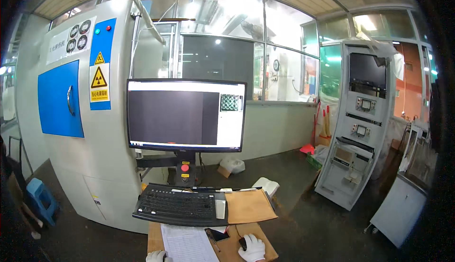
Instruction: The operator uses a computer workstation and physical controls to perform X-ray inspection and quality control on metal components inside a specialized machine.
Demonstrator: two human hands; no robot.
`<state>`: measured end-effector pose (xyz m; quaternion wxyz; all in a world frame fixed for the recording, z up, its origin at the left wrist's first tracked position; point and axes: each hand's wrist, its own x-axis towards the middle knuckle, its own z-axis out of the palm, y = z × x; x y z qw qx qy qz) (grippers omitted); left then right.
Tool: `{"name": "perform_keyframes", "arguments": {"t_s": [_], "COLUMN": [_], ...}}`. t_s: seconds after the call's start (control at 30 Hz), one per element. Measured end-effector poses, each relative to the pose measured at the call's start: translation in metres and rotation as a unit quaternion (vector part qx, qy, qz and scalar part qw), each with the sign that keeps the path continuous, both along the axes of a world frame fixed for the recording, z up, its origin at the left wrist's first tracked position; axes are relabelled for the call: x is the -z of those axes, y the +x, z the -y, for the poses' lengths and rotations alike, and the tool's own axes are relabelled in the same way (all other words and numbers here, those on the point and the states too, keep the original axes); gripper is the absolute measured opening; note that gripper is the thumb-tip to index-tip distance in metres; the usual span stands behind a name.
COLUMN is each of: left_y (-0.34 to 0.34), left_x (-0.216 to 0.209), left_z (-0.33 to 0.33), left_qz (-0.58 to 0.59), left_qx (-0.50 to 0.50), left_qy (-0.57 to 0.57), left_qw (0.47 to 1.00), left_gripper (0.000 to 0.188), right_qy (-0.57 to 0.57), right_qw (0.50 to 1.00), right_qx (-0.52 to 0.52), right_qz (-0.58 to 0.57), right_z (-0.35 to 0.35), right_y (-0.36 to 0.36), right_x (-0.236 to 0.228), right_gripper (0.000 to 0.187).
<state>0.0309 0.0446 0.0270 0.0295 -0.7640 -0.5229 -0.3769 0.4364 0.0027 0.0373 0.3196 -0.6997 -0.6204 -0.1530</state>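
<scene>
My right hand (253,250), in a white glove, rests over a black computer mouse (242,243) on the wooden desk top (268,251). Its fingers lie curved around the mouse. At the lower edge, my left hand (156,257), also gloved in white, shows only in part beside a printed paper sheet (187,244). Whether its fingers are closed is hidden. A pen (212,239) and a small dark flat object (219,234) lie between the sheet and my right hand. Beyond them stands a black keyboard (177,206).
A monitor (175,119) with a mostly dark picture stands behind the keyboard, above a red button (185,168). Brown folder (250,206) lies right of the keyboard. A large grey cabinet with a blue door (60,100) is at left, a blue stool (41,200) beside it, an instrument rack (353,134) at right.
</scene>
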Motion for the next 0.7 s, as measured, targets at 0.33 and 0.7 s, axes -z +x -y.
{"name": "perform_keyframes", "arguments": {"t_s": [0.33,0.7], "left_y": [0.011,0.014], "left_x": [-0.005,-0.017], "left_z": [-0.014,-0.005], "left_qz": [-0.015,-0.002], "left_qx": [-0.012,-0.014], "left_qy": [-0.009,0.051], "left_qw": [1.000,0.999], "left_gripper": [0.030,0.026], "right_qy": [-0.086,-0.029], "right_qw": [0.996,0.998], "right_qx": [-0.028,-0.051], "right_qz": [0.025,0.029], "right_z": [-0.009,-0.005], "right_y": [0.018,0.013], "right_x": [-0.019,-0.008], "right_gripper": [0.059,0.045]}}
